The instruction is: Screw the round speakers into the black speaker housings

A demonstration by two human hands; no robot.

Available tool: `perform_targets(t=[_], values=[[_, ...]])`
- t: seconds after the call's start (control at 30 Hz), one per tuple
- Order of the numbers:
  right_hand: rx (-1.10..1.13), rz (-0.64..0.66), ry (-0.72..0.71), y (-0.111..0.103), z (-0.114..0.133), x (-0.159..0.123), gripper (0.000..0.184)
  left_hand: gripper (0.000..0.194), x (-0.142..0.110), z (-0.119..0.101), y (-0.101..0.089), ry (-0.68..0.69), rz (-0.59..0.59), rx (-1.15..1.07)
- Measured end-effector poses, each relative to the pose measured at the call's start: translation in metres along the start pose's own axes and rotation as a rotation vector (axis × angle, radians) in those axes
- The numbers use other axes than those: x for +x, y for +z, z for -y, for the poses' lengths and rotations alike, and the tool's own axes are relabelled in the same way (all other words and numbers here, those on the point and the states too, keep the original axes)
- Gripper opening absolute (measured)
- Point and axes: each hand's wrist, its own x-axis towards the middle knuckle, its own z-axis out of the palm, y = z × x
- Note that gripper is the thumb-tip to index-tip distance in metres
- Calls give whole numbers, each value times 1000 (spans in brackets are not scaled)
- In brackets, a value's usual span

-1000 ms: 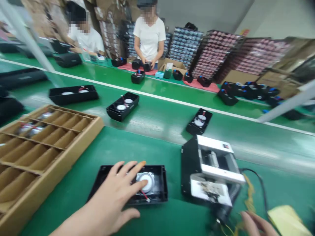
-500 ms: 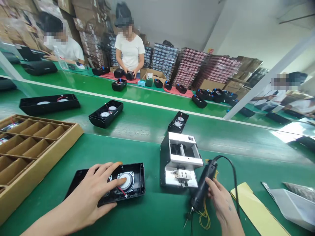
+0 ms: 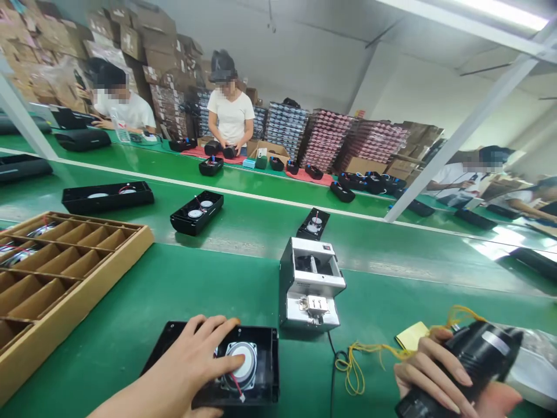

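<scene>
My left hand (image 3: 195,363) lies across a black speaker housing (image 3: 265,380), fingers over its far side and one finger on the round white-backed speaker driver (image 3: 242,361). A red wire with a small white plug hangs from that driver. The housing's left half is partly covered by my hand and forearm. At the lower right, my right hand (image 3: 435,366) is wrapped round a black electric screwdriver (image 3: 483,354), held up off the bench. The tool's tip cannot be made out. Between my hands stands a silver and black screw feeder (image 3: 311,284).
A cardboard tray with dividers (image 3: 117,264) is at the left. Yellow cord (image 3: 352,371) lies near the right hand, by yellow paper (image 3: 411,337) and a plastic bag (image 3: 535,363). More open housings (image 3: 198,215) rest beyond. Co-workers (image 3: 230,116) work across the line.
My right hand has lifted the screwdriver from beside the screw feeder and turned it, moving right. My left hand stays on the housing, which appears lower in view as the camera tilted up.
</scene>
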Motion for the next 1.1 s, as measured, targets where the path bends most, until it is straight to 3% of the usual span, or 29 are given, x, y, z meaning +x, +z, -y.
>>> perform_targets(t=[0.13, 0.27, 0.37, 0.63, 0.93, 1.1], values=[[-164, 197, -45, 41, -1, 21, 66, 80, 14, -18, -5, 11, 48, 21], [-310, 334, -335, 86, -20, 39, 69, 78, 22, -27, -2, -12, 8, 68], [-391, 439, -457, 102, -42, 46, 75, 86, 22, -27, 3, -11, 1, 73], [-504, 422, -446, 98, -85, 46, 81, 84, 23, -19, 10, -27, 22, 25], [-546, 385, -337, 96, -90, 49, 81, 85, 23, -14, 15, -1, 2, 1], [-540, 387, -313, 97, -90, 47, 87, 64, 22, -6, 15, 39, 26, -87]])
